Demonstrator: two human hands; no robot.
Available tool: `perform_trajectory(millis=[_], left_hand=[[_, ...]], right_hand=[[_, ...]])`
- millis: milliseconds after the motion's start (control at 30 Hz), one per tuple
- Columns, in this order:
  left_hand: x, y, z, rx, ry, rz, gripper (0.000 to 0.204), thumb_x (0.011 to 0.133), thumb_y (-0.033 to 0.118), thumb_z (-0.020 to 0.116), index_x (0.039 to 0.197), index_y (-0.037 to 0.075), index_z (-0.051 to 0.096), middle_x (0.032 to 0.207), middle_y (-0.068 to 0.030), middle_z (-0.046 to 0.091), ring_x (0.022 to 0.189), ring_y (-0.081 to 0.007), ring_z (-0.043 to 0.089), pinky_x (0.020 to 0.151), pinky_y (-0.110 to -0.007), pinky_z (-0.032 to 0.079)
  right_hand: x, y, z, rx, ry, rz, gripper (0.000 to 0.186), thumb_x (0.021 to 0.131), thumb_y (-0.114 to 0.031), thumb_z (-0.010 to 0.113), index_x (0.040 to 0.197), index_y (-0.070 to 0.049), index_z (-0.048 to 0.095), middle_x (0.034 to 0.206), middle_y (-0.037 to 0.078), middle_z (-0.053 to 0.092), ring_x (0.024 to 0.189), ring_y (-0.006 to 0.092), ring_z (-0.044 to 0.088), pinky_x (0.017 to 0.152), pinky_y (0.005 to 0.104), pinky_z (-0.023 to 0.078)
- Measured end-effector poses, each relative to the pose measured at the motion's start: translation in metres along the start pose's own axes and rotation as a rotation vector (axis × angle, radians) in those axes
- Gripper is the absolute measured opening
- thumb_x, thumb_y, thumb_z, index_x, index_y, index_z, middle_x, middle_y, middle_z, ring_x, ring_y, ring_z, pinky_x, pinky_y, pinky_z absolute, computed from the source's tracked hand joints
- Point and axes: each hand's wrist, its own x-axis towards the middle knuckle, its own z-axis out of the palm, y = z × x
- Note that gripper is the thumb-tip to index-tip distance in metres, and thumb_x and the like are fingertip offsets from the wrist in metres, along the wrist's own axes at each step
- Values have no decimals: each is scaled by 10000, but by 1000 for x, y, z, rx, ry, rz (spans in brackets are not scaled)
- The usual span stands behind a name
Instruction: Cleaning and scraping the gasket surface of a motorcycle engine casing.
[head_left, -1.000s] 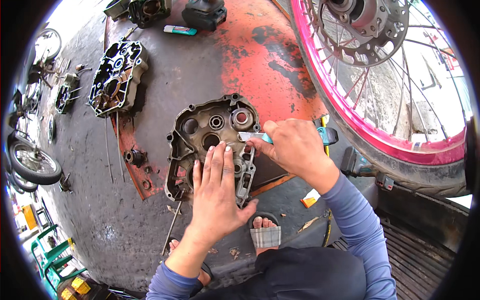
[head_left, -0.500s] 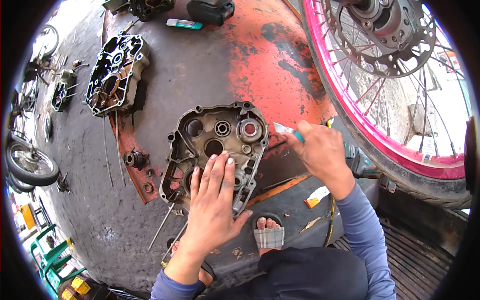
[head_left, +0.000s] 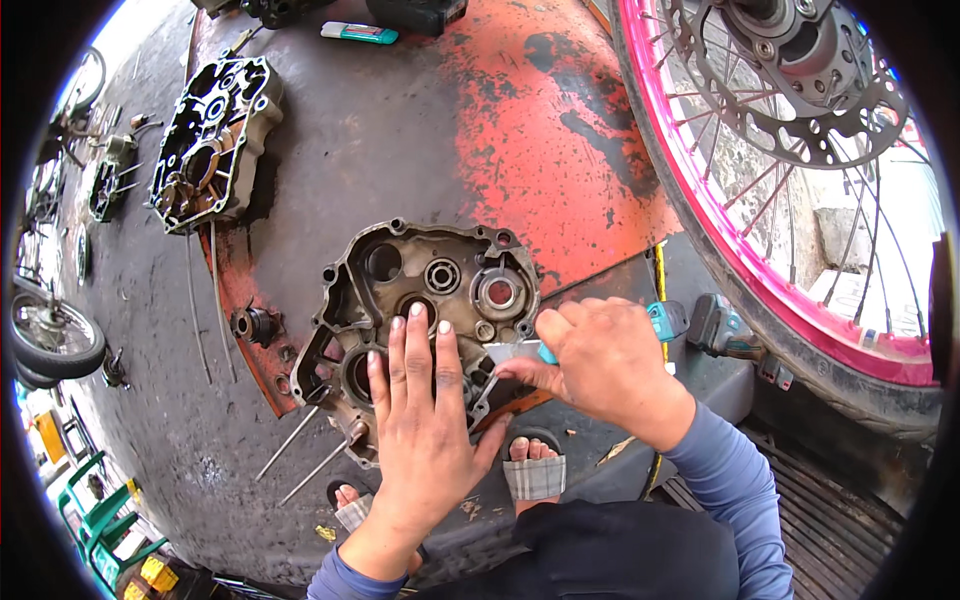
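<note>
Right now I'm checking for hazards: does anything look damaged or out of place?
Two things: the red sheet beyond the casing looks worn, broken by dark patches, and the bare knife blade points toward the left hand, which seems risky.

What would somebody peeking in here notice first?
Probably the big, round, bright-pink-rimmed spoked wheel at the upper right. Next, the grey metal engine casing near the middle, with the left hand spread across it. Then the teal-handled, metal-bladed knife in the right hand, at the casing's right edge.
</note>
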Motion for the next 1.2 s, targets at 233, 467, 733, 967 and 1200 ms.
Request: perform_trajectory(millis=[233, 467, 733, 967, 1200], left_hand=[[8, 8, -2, 94, -122, -19, 937, 715, 204, 804, 1503, -36, 359, 1575, -219, 336, 1506, -399, 268, 1212, -612, 144], [11, 7, -1, 83, -118, -26, 887, 714, 166, 786, 1481, -31, 387, 1541, -229, 354, 1479, -425, 290, 1209, -624, 139], [13, 10, 5, 179, -112, -20, 883, 699, 162, 790, 1475, -11, 406, 1534, -241, 354, 1479, -428, 290, 1196, -646, 142], [13, 11, 6, 170, -124, -24, 878, 674, 143, 798, 1461, -3, 436, 1540, -241, 351, 1484, -429, 285, 1197, -646, 134], [13, 12, 3, 184, -130, -46, 679, 792, 212, 699, 1427, 54, 518, 1516, -225, 413, 1456, -404, 353, 1169, -678, 164]], right_hand=[[-2, 11, 15, 11, -61, 71, 595, 821, -654, 680, 675, -87, 572, 598, 69, 559, 549, 281, 611, 501, 424, 456], [6, 6, 5, 29, -127, 66, 635, 803, -680, 686, 621, -86, 551, 560, 76, 555, 530, 282, 609, 488, 408, 447], [5, 14, 14, 14, -72, 45, 692, 852, -716, 617, 588, -77, 574, 483, 106, 558, 441, 260, 608, 422, 384, 467], [5, 8, 15, 60, -90, 87, 704, 859, -721, 610, 558, -88, 543, 456, 105, 539, 420, 274, 604, 404, 382, 465], [-7, 7, 19, 99, -105, 199, 682, 805, -708, 669, 594, -80, 508, 523, 99, 542, 465, 307, 577, 442, 412, 405]])
